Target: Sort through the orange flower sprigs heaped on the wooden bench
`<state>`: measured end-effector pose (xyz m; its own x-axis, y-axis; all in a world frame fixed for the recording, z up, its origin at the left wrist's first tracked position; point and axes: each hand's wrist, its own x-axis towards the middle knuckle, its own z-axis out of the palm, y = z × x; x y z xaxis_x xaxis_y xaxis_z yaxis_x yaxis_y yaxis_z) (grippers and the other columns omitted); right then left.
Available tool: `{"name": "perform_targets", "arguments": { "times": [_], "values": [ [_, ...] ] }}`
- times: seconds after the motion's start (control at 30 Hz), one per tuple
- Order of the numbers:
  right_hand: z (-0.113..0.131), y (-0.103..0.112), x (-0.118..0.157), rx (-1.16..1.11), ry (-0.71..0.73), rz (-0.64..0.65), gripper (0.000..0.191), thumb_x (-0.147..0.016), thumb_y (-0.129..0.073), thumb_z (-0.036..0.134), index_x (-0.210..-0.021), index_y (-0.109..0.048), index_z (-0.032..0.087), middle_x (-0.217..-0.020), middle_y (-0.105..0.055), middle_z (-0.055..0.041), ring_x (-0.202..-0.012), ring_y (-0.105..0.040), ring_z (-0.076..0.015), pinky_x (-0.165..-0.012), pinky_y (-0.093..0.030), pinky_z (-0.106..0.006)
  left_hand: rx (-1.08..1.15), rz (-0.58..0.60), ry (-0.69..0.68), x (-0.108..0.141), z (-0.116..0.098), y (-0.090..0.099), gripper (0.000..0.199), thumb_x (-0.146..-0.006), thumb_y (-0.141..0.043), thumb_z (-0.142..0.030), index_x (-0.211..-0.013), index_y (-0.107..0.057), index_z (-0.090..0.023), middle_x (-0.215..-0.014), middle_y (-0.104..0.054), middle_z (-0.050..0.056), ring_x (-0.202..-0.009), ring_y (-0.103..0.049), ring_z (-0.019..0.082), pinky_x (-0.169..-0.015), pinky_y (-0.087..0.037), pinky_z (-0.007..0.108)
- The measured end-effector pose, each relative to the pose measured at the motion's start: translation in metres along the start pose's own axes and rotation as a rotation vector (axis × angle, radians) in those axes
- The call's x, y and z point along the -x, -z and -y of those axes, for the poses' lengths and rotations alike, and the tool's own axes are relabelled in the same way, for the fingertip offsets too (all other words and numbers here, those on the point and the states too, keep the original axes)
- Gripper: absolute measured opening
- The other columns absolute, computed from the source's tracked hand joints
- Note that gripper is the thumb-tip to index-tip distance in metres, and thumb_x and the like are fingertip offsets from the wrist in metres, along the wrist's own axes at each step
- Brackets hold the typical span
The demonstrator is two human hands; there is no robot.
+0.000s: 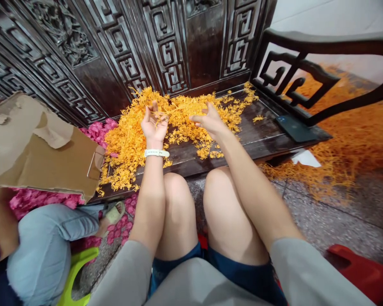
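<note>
My left hand (pixel 155 126), with a pale watch strap (pixel 157 153) on its wrist, is turned palm up over the bench. Its fingers are curled around a thin orange artificial flower sprig (pixel 161 114). To its right, my right hand (pixel 211 121) reaches in with fingers apart, close to the orange strands; I see nothing clearly gripped in it. A heap of orange artificial flower sprigs (pixel 124 136) lies under and around both hands on the dark wooden bench (pixel 185 159). The exact contact at the fingertips is blurred.
A cardboard box (pixel 57 157) stands left, with pink artificial flowers (pixel 98 131) beside it. A dark phone (pixel 295 128) lies near the armrest (pixel 322 76). Orange strands (pixel 364 144) pile at right. Another person's jeans-clad leg (pixel 44 246), a green stool (pixel 78 276) and a red stool (pixel 367 272) flank me.
</note>
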<state>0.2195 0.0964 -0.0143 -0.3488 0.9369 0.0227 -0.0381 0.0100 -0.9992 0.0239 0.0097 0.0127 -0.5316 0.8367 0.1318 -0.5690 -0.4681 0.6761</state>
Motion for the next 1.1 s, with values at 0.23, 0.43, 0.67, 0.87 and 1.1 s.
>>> {"name": "perform_targets", "arguments": {
  "times": [0.23,0.43,0.67,0.87,1.1],
  "values": [
    [0.013,-0.01,0.02,-0.009,0.123,0.408,0.101,-0.081,-0.093,0.035,-0.167,-0.042,0.019,-0.142,-0.068,-0.0184,-0.119,-0.072,-0.029,-0.096,-0.068,-0.044,-0.293,0.112,0.1,0.003,0.011,-0.006,0.031,-0.111,-0.056,-0.047,-0.107,-0.074,-0.022,-0.128,-0.077,0.011,-0.086,-0.069,0.013,-0.081,-0.058,0.026],
    [0.014,-0.024,0.023,0.135,0.279,0.301,0.054,-0.095,-0.081,0.034,-0.144,-0.065,0.017,-0.131,-0.072,-0.0119,-0.122,-0.067,-0.0239,-0.106,-0.06,-0.037,-0.569,0.231,0.137,0.005,0.036,-0.009,0.032,-0.101,-0.072,-0.052,-0.113,-0.073,-0.022,-0.13,-0.075,0.011,-0.113,-0.072,0.023,-0.088,-0.059,0.03],
    [0.02,-0.009,0.031,0.211,0.195,0.522,0.012,-0.097,-0.074,0.025,-0.099,-0.067,0.015,-0.077,-0.07,0.0016,-0.063,-0.061,-0.0094,-0.058,-0.052,-0.019,-0.519,0.43,0.402,0.022,0.022,-0.006,0.074,-0.098,-0.049,-0.083,-0.123,-0.076,-0.018,-0.126,-0.076,0.018,-0.124,-0.069,0.037,-0.101,-0.061,0.05],
    [0.066,0.033,0.064,0.328,-0.017,1.254,0.036,-0.08,-0.092,0.041,-0.076,-0.071,0.012,-0.053,-0.064,0.0034,-0.041,-0.051,-0.0058,-0.04,-0.039,-0.015,-0.095,0.272,0.199,0.028,-0.009,0.003,0.086,-0.089,-0.046,-0.094,-0.123,-0.078,-0.022,-0.127,-0.077,0.016,-0.102,-0.073,0.026,-0.082,-0.064,0.04],
    [0.081,0.089,0.058,0.034,0.618,0.426,0.04,-0.101,-0.066,0.047,-0.118,-0.076,0.013,-0.097,-0.082,-0.0049,-0.088,-0.076,-0.0134,-0.074,-0.066,-0.021,0.099,0.163,0.161,0.017,0.0,0.012,0.072,-0.095,-0.047,-0.084,-0.116,-0.075,-0.021,-0.103,-0.079,0.008,-0.08,-0.069,0.019,-0.07,-0.06,0.033]
  ]
}}
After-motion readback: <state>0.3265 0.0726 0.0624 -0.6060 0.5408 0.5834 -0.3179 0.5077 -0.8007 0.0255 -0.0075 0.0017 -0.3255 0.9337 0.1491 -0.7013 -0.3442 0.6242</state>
